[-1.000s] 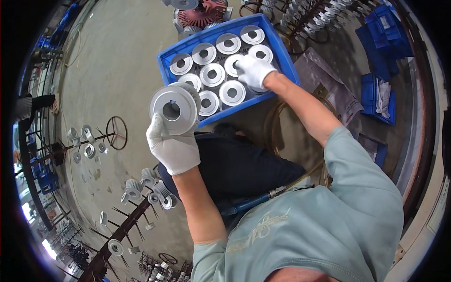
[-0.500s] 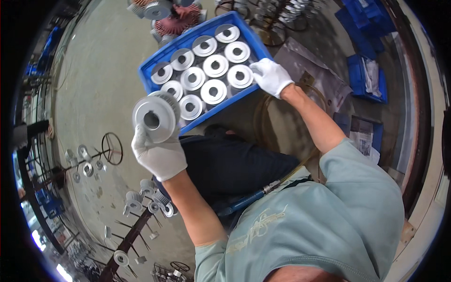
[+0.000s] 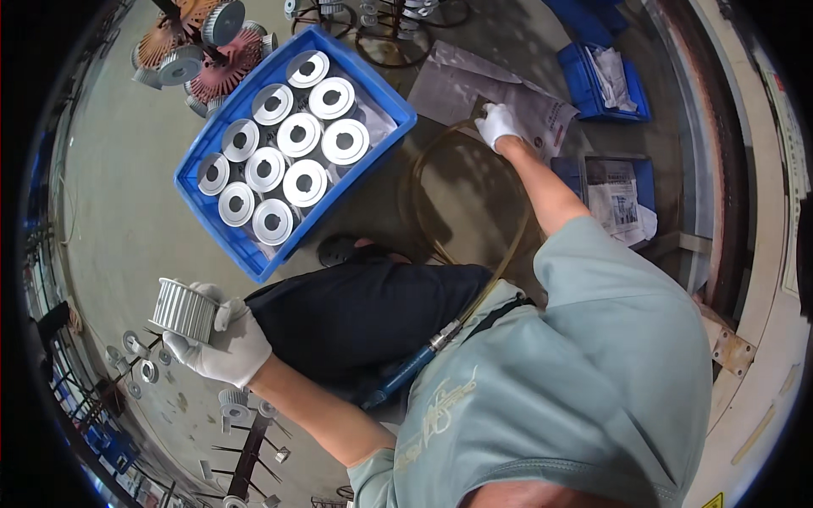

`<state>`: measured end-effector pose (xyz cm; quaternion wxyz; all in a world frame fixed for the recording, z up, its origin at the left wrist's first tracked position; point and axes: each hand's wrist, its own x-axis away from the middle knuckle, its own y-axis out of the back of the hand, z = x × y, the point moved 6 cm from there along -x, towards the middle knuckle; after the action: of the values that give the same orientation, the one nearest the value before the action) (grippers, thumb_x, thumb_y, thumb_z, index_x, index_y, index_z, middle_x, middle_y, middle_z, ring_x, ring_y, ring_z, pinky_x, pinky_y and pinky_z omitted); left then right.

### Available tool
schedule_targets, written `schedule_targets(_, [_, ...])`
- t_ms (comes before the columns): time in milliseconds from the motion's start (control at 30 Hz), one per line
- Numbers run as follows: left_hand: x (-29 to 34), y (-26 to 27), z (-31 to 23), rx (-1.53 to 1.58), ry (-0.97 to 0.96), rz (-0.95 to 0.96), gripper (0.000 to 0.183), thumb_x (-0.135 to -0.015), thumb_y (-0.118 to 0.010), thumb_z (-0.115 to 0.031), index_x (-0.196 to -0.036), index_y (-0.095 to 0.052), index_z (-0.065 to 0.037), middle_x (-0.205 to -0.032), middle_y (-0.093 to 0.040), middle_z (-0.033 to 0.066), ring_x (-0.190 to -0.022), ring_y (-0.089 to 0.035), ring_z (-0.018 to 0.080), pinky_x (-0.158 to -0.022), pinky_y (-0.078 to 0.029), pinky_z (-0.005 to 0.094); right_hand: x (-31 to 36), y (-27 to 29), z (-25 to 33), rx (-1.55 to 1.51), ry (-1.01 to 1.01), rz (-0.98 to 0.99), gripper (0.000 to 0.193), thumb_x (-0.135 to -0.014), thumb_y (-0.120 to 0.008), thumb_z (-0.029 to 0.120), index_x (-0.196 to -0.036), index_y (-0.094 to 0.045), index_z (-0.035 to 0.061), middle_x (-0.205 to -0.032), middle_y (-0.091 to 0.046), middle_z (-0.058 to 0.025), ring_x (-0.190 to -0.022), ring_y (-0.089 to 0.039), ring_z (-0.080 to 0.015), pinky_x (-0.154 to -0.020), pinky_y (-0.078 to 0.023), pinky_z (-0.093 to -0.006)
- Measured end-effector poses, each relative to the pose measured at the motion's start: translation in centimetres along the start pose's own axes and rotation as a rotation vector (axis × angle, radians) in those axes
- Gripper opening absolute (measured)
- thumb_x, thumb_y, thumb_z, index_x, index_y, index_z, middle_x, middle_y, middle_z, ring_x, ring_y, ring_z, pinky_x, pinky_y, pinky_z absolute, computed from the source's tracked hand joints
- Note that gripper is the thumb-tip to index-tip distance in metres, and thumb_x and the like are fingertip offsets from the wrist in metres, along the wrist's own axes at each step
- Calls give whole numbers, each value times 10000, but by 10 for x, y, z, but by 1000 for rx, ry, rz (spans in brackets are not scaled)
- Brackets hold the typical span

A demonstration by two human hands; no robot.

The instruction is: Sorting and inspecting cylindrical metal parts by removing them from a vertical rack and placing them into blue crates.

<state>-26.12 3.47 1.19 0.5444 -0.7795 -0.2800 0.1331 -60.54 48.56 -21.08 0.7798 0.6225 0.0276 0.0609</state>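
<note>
My left hand (image 3: 222, 337), in a white glove, is closed around a silver toothed pulley (image 3: 184, 310), held low at the left with its ribbed side showing. Over on the right, my right hand (image 3: 498, 124), also gloved in white, reaches down to a large printed sheet (image 3: 449, 83) on the floor. Its fingers are drawn together at a small brown patch on that sheet; what they grip, if anything, is hidden. Between the hands stands a blue crate (image 3: 279, 261) with several silver pulleys (image 3: 299, 135) set in rows, their bored faces up.
A coiled yellowish hose (image 3: 415, 182) lies before my legs, and a blue air tool (image 3: 398, 377) rests across my lap. Blue bins (image 3: 597, 80) stand at the right. Racks with pulleys (image 3: 224, 72) rise at the far left; another rack (image 3: 246, 453) is at the lower left.
My right hand has left the crate's edge and moved onto the printed sheet. My left hand has lowered and turned the pulley onto its side view. The crate appears farther left as the view shifts.
</note>
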Motion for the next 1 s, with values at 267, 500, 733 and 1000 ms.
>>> schedule_targets(267, [8,-20,6,27,24,4,637,-875,-571,-252,-1424,-326,-42,-1195,-505,159,-1071,-554,252,-495,-426,234,-25,-60,60,167,89,264,252,-775,-590,162,-919,-719,1,-921,-697,-213,-819,-678,-402,-704,-550,-481])
schedule_targets(500, [17,-25,5,-2,-33,-41,652,-892,-560,-259,-1445,-296,-35,-1086,-497,141,-982,-540,251,-478,-425,254,-49,-156,53,179,97,423,340,-837,-549,246,-1005,-721,5,-982,-706,-204,-883,-676,-413,-727,-543,-488])
schedule_targets(733, [18,-22,-1,45,-89,-183,666,-906,-559,-256,-1461,-271,-26,-1034,-498,146,-879,-525,249,-450,-413,266,-82,-187,10,151,50,534,422,-889,-518,339,-1071,-702,6,-1062,-684,-230,-979,-646,-438,-792,-510,-517])
schedule_targets(1000, [39,-26,-10,62,-92,31,643,-920,-550,-300,-1445,-313,-15,-991,-459,107,-825,-468,198,-452,-383,256,-77,-22,-3,72,-308,-30,325,-901,-514,318,-889,-596,3,-941,-681,-246,-906,-641,-451,-754,-488,-528])
